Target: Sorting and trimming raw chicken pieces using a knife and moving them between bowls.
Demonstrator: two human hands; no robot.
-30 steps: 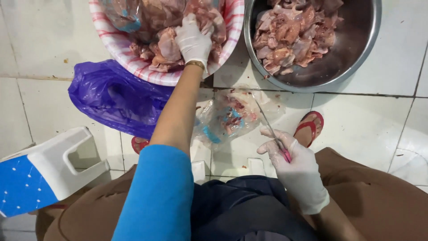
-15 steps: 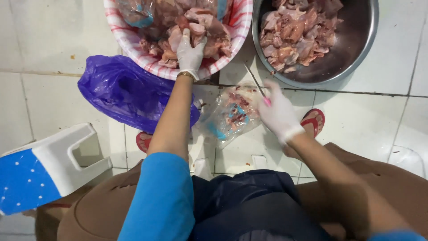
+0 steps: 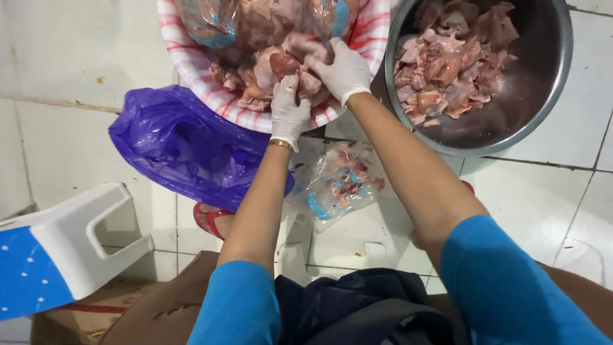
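Since a second ago the right hand [image 3: 341, 67] has left the lap to join the left hand [image 3: 288, 112] in the red-and-white striped plastic basin [image 3: 367, 38], both clenched on a raw pink meat piece [image 3: 281, 64], while the round steel bowl [image 3: 549, 96] beside it is already part-filled and much remains heaped.

Both hands, left [image 3: 288, 110] and right [image 3: 341, 67], rest on meat [image 3: 268, 64] in the basket [image 3: 367, 38]. A bowl [image 3: 543, 96] of meat sits right of the basket. A bag [image 3: 185, 147] lies before the basket, a stool [image 3: 57, 249] farther left, and a wrapper [image 3: 338, 185] lies between the forearms.
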